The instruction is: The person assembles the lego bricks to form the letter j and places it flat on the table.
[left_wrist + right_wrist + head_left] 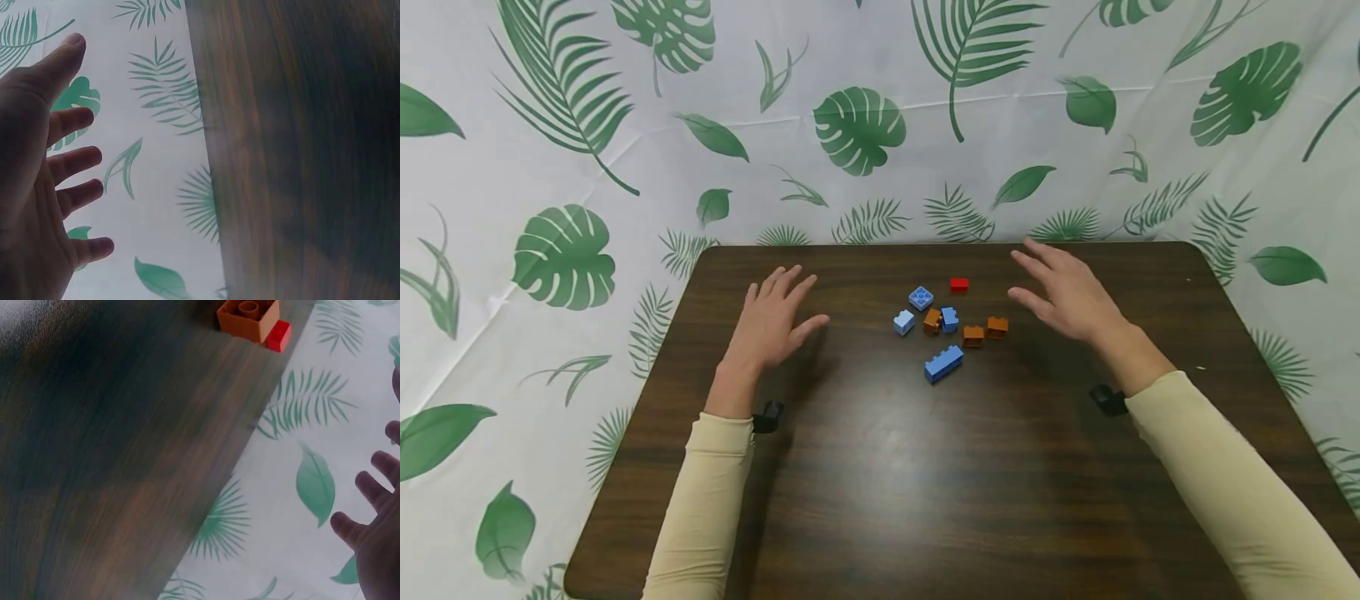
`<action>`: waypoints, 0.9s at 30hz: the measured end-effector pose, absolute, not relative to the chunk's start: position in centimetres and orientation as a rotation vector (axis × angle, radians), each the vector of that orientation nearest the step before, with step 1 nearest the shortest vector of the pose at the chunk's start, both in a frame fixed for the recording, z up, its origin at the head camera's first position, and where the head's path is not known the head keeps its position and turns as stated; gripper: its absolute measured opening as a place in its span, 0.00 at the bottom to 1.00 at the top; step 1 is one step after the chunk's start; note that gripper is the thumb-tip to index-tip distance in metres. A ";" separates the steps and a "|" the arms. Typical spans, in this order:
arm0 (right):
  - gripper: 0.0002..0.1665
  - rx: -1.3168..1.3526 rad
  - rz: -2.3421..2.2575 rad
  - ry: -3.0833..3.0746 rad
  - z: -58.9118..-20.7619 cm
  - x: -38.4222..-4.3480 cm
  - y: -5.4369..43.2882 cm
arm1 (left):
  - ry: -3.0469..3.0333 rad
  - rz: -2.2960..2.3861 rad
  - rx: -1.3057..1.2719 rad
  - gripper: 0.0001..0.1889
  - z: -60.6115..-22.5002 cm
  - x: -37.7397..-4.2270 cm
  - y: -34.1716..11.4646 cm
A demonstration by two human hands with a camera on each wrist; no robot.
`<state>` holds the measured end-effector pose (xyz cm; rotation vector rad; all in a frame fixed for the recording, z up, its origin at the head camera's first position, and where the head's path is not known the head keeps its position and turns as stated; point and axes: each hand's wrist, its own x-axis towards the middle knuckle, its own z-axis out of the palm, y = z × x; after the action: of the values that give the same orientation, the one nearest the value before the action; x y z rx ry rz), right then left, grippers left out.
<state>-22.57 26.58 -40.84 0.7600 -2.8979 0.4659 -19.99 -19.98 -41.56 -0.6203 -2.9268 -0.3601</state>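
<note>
Several small toy bricks lie in a loose cluster on the dark wooden table (865, 467). A long blue brick (943, 364) is nearest the person, with a light blue brick (904, 322), a blue brick showing its hollow underside (921, 298) and another blue brick (949, 319) behind it. Three brown-orange bricks (973, 336) sit among them, and a red brick (959, 285) lies farthest back. The left hand (772, 321) hovers left of the cluster, fingers spread, holding nothing. To the right, the right hand (1067, 292) is raised with its fingers extended, also holding nothing.
A white cloth with green leaf prints (730, 158) hangs behind the table and shows at both sides. Each wrist wears a small black camera, the left one (768, 417) and the right one (1108, 400). Bare tabletop lies in front of the bricks.
</note>
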 end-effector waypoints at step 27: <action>0.28 0.578 0.599 -3.223 -47.0 -20.7 23.9 | -3.016 -0.319 -0.956 0.27 -47.7 -16.7 -4.8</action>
<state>-20.71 23.88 -46.95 0.5782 -3.2233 0.5995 -16.65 -4.76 -47.69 -0.9562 -3.0165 -0.3191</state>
